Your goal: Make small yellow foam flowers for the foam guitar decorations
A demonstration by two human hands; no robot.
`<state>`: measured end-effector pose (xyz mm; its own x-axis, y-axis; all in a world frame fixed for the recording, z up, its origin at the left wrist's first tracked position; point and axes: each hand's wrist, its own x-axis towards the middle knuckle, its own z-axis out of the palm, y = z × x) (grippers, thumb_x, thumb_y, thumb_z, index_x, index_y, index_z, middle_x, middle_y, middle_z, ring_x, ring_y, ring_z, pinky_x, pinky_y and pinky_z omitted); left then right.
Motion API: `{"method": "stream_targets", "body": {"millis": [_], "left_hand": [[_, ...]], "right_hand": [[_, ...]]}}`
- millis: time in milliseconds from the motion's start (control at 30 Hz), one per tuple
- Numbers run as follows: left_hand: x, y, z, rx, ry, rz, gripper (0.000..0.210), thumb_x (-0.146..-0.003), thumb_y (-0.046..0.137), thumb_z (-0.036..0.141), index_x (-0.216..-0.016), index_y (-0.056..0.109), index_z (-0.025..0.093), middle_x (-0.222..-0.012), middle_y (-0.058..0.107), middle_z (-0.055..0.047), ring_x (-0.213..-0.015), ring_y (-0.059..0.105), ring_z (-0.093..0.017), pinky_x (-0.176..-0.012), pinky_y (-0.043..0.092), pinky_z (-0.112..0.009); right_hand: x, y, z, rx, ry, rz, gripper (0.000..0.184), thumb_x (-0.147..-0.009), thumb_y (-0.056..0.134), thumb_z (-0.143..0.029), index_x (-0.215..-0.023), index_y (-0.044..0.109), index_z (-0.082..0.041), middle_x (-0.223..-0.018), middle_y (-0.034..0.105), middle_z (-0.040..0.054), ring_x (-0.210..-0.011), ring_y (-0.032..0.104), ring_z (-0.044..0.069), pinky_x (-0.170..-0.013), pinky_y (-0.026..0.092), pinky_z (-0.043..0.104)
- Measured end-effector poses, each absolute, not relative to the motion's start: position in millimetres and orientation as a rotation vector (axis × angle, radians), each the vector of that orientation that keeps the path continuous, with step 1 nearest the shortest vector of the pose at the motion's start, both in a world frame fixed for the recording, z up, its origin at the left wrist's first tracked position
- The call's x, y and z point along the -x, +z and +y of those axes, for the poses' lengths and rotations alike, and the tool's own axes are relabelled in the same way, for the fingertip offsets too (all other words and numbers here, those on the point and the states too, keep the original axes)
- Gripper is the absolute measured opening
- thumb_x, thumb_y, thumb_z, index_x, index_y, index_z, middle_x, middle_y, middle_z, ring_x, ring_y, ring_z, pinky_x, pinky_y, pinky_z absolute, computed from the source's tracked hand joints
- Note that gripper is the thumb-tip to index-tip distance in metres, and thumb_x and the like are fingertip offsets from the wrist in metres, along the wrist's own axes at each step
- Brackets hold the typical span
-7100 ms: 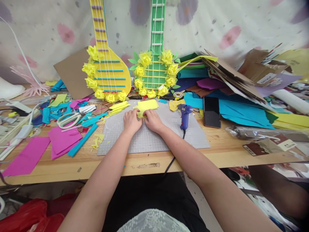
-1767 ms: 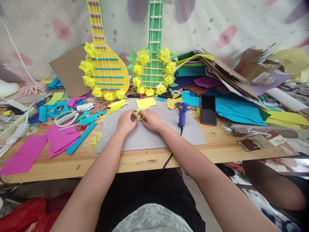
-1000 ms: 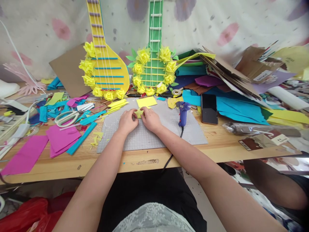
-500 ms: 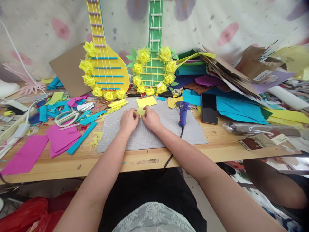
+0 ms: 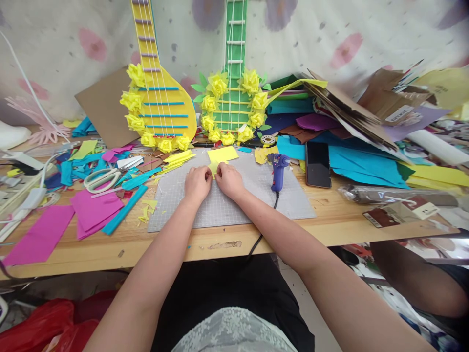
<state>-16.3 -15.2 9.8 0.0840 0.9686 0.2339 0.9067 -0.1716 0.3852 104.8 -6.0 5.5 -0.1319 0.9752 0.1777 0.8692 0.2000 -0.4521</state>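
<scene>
Between my two hands is a small piece of yellow paper (image 5: 214, 169), mostly covered by the fingers. My left hand (image 5: 198, 183) pinches its left side, and my right hand (image 5: 229, 180) pinches its right side, both with bent fingers and the fingertips close together. They rest over the grey cutting mat (image 5: 230, 210). Just behind the fingers lies a flat yellow paper rectangle (image 5: 223, 154). A blue glue gun (image 5: 278, 173) stands on the mat to the right of my right hand, its black cord running to the table's front edge.
A yellow paper guitar (image 5: 166, 98) and a green one (image 5: 230, 102), trimmed with yellow flowers, lean at the back. Scissors (image 5: 101, 180), magenta sheets (image 5: 95, 208) and scraps lie left. A phone (image 5: 317, 165), blue sheets (image 5: 362, 161) and piled cardboard (image 5: 340, 102) lie right.
My fingers have curled further over the small yellow paper, so less of it shows between the hands. The hands have stayed in nearly the same place.
</scene>
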Motion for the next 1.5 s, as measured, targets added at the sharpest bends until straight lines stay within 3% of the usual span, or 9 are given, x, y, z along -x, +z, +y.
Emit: {"method": "stream_targets", "body": {"millis": [433, 667, 833, 1033, 1100, 1233, 1367, 1500], "left_hand": [[9, 10, -16, -2.179, 0.536, 2.070, 0.023, -0.077, 0.049, 0.036, -0.088, 0.061, 0.020, -0.093, 0.057, -0.010, -0.098, 0.044, -0.028, -0.085, 0.034, -0.038], [8, 6, -15, -2.191, 0.529, 2.042, 0.018, -0.077, 0.044, 0.022, -0.090, 0.057, 0.019, -0.096, 0.056, -0.011, -0.099, 0.044, -0.029, -0.085, 0.034, -0.040], [13, 2, -14, -2.146, 0.597, 1.995, 0.031, -0.070, 0.039, 0.006, -0.096, 0.051, 0.017, -0.099, 0.055, -0.010, -0.098, 0.046, -0.026, -0.086, 0.036, -0.038], [20, -1, 5, -1.776, 0.986, 1.938, 0.028, -0.069, 0.041, 0.009, -0.093, 0.049, 0.020, -0.100, 0.053, -0.007, -0.103, 0.046, -0.021, -0.093, 0.036, -0.036], [24, 2, 14, -1.622, 1.006, 1.850, 0.026, -0.070, 0.043, 0.013, -0.095, 0.050, 0.020, -0.100, 0.054, -0.006, -0.099, 0.049, -0.019, -0.090, 0.038, -0.035], [33, 9, 24, -1.669, 0.817, 1.591, 0.032, -0.068, 0.047, 0.019, -0.099, 0.054, 0.020, -0.083, 0.058, -0.002, -0.073, 0.054, -0.015, -0.074, 0.044, -0.031], [35, 13, 20, -1.812, 0.782, 1.574, 0.020, -0.064, 0.046, 0.017, -0.073, 0.063, 0.018, -0.077, 0.061, -0.002, -0.075, 0.055, -0.016, -0.076, 0.043, -0.031], [29, 17, 7, -1.469, 1.121, 1.511, 0.035, -0.058, 0.048, 0.016, -0.089, 0.063, 0.016, -0.082, 0.062, -0.003, -0.075, 0.058, -0.016, -0.071, 0.046, -0.030]], "right_hand": [[-105, 6, -9, 1.699, 0.302, -2.107, 0.026, -0.079, 0.039, -0.017, -0.105, 0.044, -0.017, -0.100, 0.057, 0.0091, -0.092, 0.051, 0.021, -0.073, 0.041, 0.030], [-107, 8, -10, 1.672, 0.313, -2.113, 0.029, -0.078, 0.036, -0.013, -0.105, 0.044, -0.016, -0.106, 0.052, 0.0108, -0.089, 0.052, 0.020, -0.070, 0.041, 0.030], [-110, 7, -9, 1.676, 0.301, -2.123, 0.030, -0.075, 0.037, -0.010, -0.103, 0.044, -0.016, -0.103, 0.051, 0.0107, -0.084, 0.051, 0.020, -0.067, 0.041, 0.030], [-110, 3, -6, 1.637, 0.278, -2.110, 0.028, -0.072, 0.037, -0.010, -0.098, 0.045, -0.017, -0.100, 0.051, 0.0101, -0.081, 0.051, 0.020, -0.063, 0.040, 0.030], [-110, 2, -6, 1.617, 0.304, -2.089, 0.028, -0.071, 0.037, -0.009, -0.096, 0.046, -0.017, -0.098, 0.051, 0.0097, -0.079, 0.050, 0.019, -0.063, 0.039, 0.030], [-114, 2, -4, 1.529, 0.414, -1.936, 0.025, -0.068, 0.038, -0.011, -0.091, 0.044, -0.019, -0.092, 0.052, 0.0064, -0.077, 0.049, 0.017, -0.063, 0.037, 0.029], [-126, 0, 4, 1.490, 0.531, -1.672, 0.021, -0.064, 0.040, -0.014, -0.084, 0.041, -0.020, -0.080, 0.050, 0.0013, -0.070, 0.047, 0.014, -0.064, 0.036, 0.028], [-137, -2, 14, 1.429, 0.592, -1.460, 0.018, -0.064, 0.039, -0.016, -0.081, 0.037, -0.021, -0.074, 0.047, -0.0017, -0.065, 0.045, 0.012, -0.064, 0.036, 0.027]]}}
